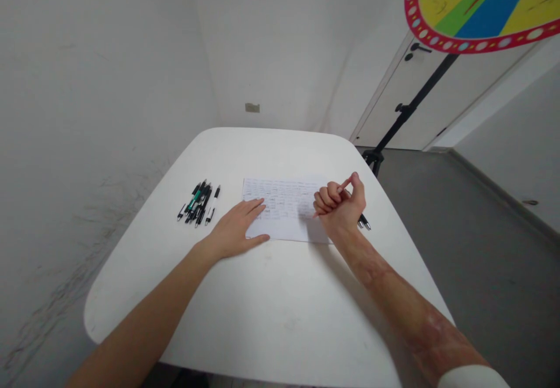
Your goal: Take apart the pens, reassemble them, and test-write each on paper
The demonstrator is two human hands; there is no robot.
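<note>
A sheet of paper (284,230) with rows of handwriting lies on the white table (262,306). My left hand (236,227) rests flat on its left side, fingers stretched out and holding nothing. Over the right side of the sheet, my right hand (339,204) is turned with its fingers curled and the thumb up against the index finger. Whatever may be in that closed hand is hidden. Partly behind it, dark pen tips (364,222) show on the table by the sheet's right edge.
A pile of black, white and green pens (199,204) lies left of the paper. White walls (271,44) stand behind and to the left. To the right, a colourful wheel (485,9) stands on a black pole (411,105) before a white door (472,96).
</note>
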